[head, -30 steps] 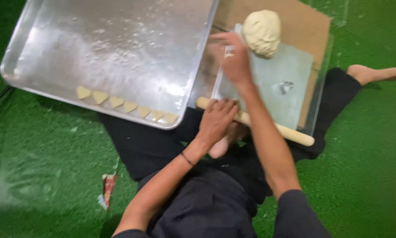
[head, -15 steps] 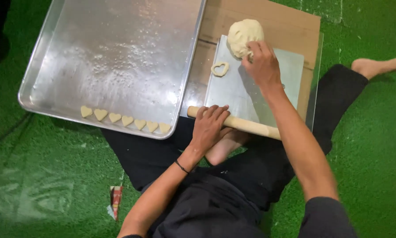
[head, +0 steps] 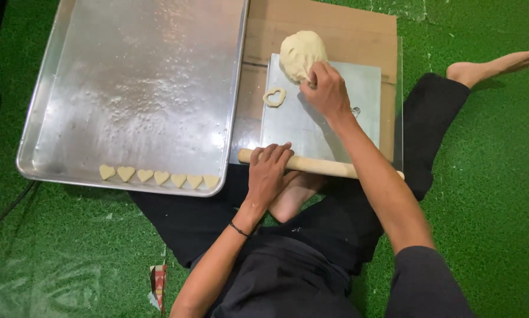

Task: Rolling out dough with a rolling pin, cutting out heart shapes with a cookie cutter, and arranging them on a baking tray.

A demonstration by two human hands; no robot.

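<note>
I take the metal work plate (head: 335,126) as my reference; the dough lump (head: 301,54) sits on its far left corner, and my right hand (head: 326,91) is on the lump's near right side, fingers curled into it, pinching dough. The rolling pin (head: 320,166) lies along the plate's near edge, long axis left to right; my left hand (head: 268,172) rests palm-down over its left end, fingers loosely wrapped. The right hand is plainly nearer the lump; a heart-shaped cutter (head: 274,96) lies just left of it.
</note>
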